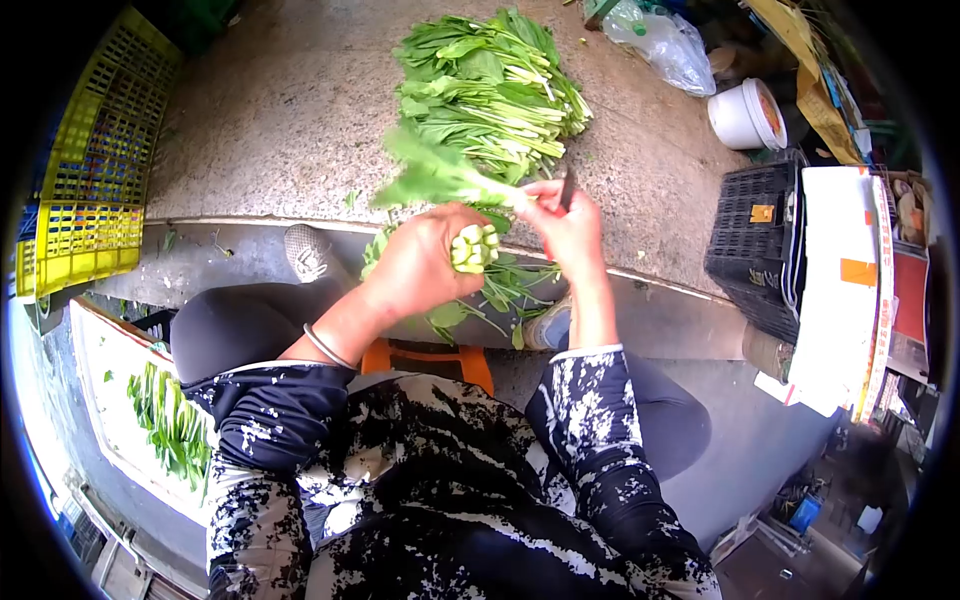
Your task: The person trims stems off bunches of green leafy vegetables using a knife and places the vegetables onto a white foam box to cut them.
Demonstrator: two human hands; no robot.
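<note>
My left hand (425, 262) is wrapped round a bunch of green stalks (474, 248), whose pale cut ends face right. Just above and to the right, my right hand (572, 225) pinches the stem end of a leafy green (440, 175), its leaves blurred and pointing left. A dark blade (568, 188) sticks up from the fingers of the right hand. Beyond both hands lies a large pile of leafy greens (485, 95) on the stone surface (280, 120), stems toward the right. Loose leaves (510, 290) hang below the hands near the ledge.
A yellow crate (95, 160) stands at the left, with a white box of greens (105, 400) below it. On the right are a white bucket (735, 118), a black crate (750, 235) and a white box (840, 270). Plastic bags (670, 45) lie at the back.
</note>
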